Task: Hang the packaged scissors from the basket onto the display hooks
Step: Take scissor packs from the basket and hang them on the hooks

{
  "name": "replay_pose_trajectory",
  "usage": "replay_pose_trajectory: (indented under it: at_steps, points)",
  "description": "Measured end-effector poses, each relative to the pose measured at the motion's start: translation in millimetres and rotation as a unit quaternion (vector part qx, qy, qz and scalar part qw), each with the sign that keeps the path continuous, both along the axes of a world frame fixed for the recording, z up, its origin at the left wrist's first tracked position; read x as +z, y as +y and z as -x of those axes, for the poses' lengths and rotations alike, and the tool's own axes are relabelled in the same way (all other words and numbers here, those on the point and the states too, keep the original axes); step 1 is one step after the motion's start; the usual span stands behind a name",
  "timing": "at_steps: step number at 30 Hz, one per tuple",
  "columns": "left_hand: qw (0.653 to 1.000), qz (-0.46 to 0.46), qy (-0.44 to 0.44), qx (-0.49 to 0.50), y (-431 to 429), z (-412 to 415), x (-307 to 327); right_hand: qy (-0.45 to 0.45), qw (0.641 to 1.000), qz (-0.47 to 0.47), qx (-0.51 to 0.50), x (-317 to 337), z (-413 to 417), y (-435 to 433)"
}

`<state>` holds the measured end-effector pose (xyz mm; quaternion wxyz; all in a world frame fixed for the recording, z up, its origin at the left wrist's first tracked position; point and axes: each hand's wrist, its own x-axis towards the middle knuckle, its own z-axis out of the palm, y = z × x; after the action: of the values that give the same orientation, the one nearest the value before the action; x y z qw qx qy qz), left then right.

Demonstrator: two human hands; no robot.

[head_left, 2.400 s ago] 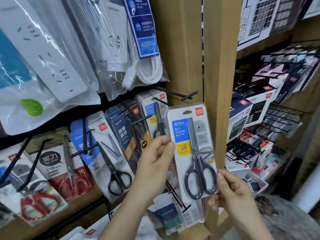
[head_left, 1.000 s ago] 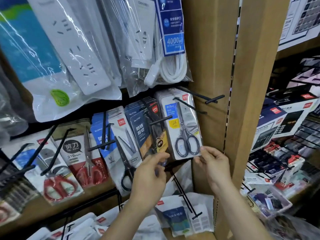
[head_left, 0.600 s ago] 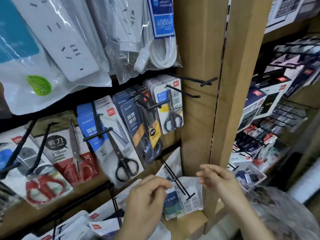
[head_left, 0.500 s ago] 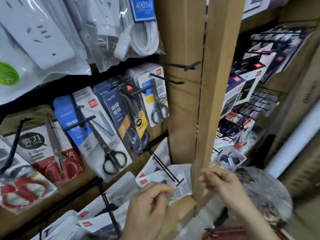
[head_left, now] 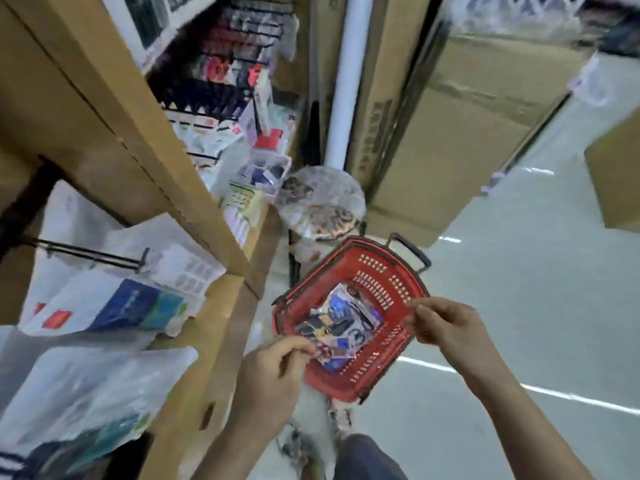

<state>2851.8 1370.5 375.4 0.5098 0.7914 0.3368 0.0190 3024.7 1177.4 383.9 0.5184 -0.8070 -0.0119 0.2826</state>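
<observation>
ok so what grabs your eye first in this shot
The red basket against the pale floor, lower centre, with packaged scissors heaped inside. The left hand and right hand hang over its left and right edges, fingers loosely curled. The wooden shelf upright slants across the upper left.

This is a shop aisle, seemingly a stationery store. A tall light-brown wooden shelving upright [head_left: 114, 126] carries a thin black wire display hook [head_left: 90, 252] with clear plastic-bagged goods [head_left: 114, 306] hanging from it, and further back rows of small packets [head_left: 221, 95] hang on more hooks. A red perforated plastic shopping basket [head_left: 398, 271] holding card-backed packets [head_left: 341, 320] sits on the pale polished floor [head_left: 536, 306], beside stacked brown cardboard cartons [head_left: 450, 126].
</observation>
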Motion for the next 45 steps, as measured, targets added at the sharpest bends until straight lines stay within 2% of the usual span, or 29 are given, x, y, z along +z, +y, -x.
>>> replay_pose_trajectory:
  at_steps: [6,9,13,19,22,24,26,28,31,34,36,37,39,40,42,45]
  points:
    - [0.993,0.058,0.089,-0.050,-32.5,-47.7,-97.3,0.077,0.990,0.042,-0.106,-82.6,-16.6,-62.3]
    - [0.985,0.060,0.148,-0.065,-43.9,-77.5,-154.8,0.113,0.985,0.047,-0.118,-144.9,-33.8,-70.2]
    - [0.972,0.055,0.205,-0.100,-57.4,-115.0,-240.6,0.160,0.980,0.038,-0.111,-248.5,-67.3,-63.4]
    - [0.962,0.039,0.237,-0.132,-49.2,-155.2,-403.8,0.128,0.986,0.067,-0.083,-428.8,-130.5,-22.1]
    - [0.961,0.053,0.235,-0.133,-36.1,-180.5,-496.1,0.145,0.980,0.054,-0.123,-509.5,-148.1,1.1]
    - [0.969,0.067,0.218,-0.096,-26.7,-198.8,-553.9,0.200,0.961,0.020,-0.188,-552.7,-155.7,15.2]
    - [0.974,0.072,0.209,-0.055,-19.9,-216.1,-600.1,0.273,0.919,-0.041,-0.280,-588.3,-157.7,27.4]
    - [0.974,0.085,0.208,-0.027,-16.8,-230.6,-637.6,0.309,0.887,-0.050,-0.341,-619.7,-154.6,37.1]
    - [0.974,0.086,0.207,-0.013,-8.5,-252.2,-682.4,0.302,0.887,0.007,-0.349,-663.7,-147.2,51.7]
    - [0.972,0.067,0.224,-0.035,3.2,-264.0,-725.6,0.206,0.913,0.086,-0.341,-698.2,-150.7,53.2]
    - [0.967,0.092,0.237,-0.028,7.2,-268.2,-739.0,0.188,0.928,0.098,-0.305,-716.3,-153.3,49.0]
    - [0.966,0.096,0.240,-0.020,9.5,-268.2,-744.5,0.181,0.942,0.100,-0.264,-723.8,-152.5,48.7]
    - [0.965,0.101,0.243,-0.019,10.2,-270.3,-739.6,0.125,0.968,0.171,-0.136,-748.9,-147.0,38.7]
    - [0.963,0.096,0.249,-0.024,10.0,-271.3,-736.2,0.095,0.967,0.229,-0.066,-758.3,-146.7,33.1]
    - [0.955,0.078,0.281,-0.047,10.9,-270.7,-730.1,0.056,0.940,0.332,0.047,-764.3,-153.3,24.8]
    - [0.952,0.116,0.283,-0.034,8.6,-268.4,-717.9,0.039,0.905,0.390,0.164,-751.5,-166.6,19.1]
